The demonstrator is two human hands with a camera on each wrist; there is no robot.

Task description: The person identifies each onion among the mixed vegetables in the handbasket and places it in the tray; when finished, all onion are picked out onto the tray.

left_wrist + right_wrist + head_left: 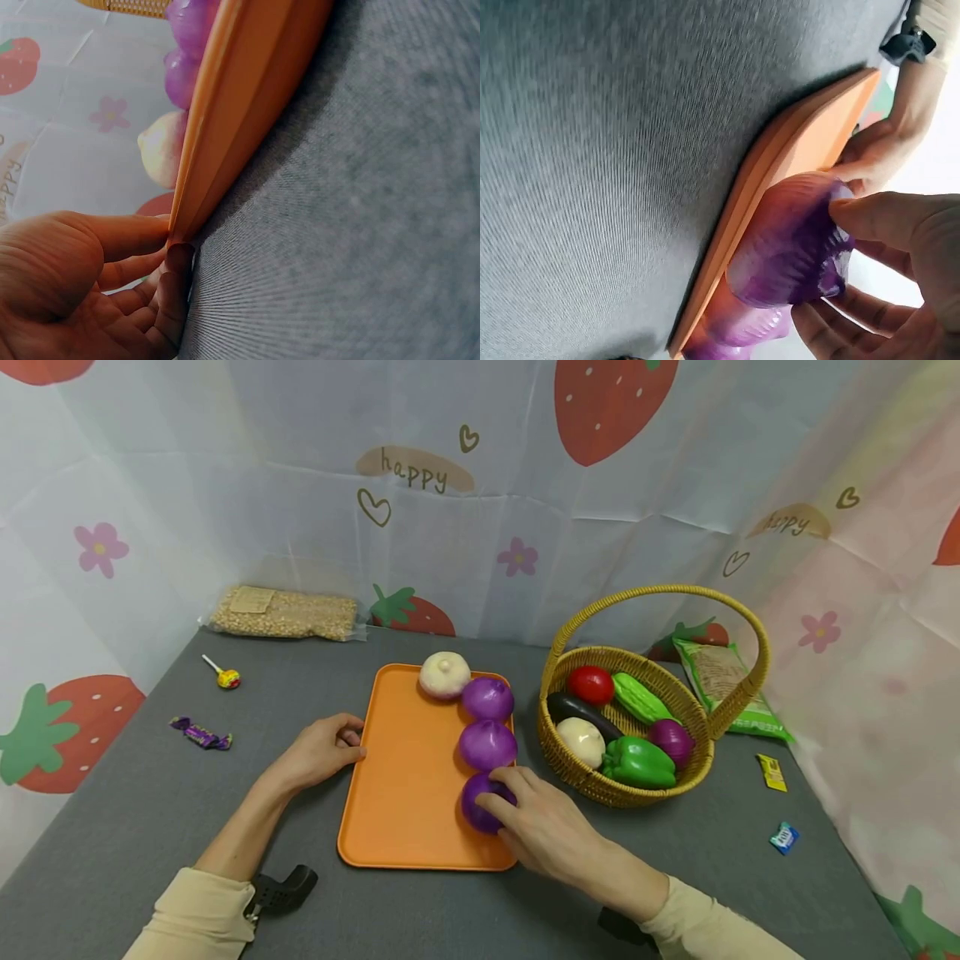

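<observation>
An orange tray (405, 777) lies on the grey table. My left hand (321, 750) pinches its left rim; in the left wrist view the thumb (135, 232) is on the rim and the other fingers curl at the tray's underside. Along the tray's right side, three purple onions stand in a row, the far one (487, 699) beside a white bulb-shaped vegetable (444, 675) in the back. My right hand (551, 827) holds the nearest purple onion (791, 240) at the front right corner, thumb on one side and fingers on the other.
Right of the tray stands a wicker basket (551, 747) with a tall handle, holding several toy vegetables. Behind it leans a green packet (757, 710). A bag of grains (285, 612) lies at the back left, near a lollipop (225, 677) and a purple-wrapped candy (201, 733). Two small candies lie far right.
</observation>
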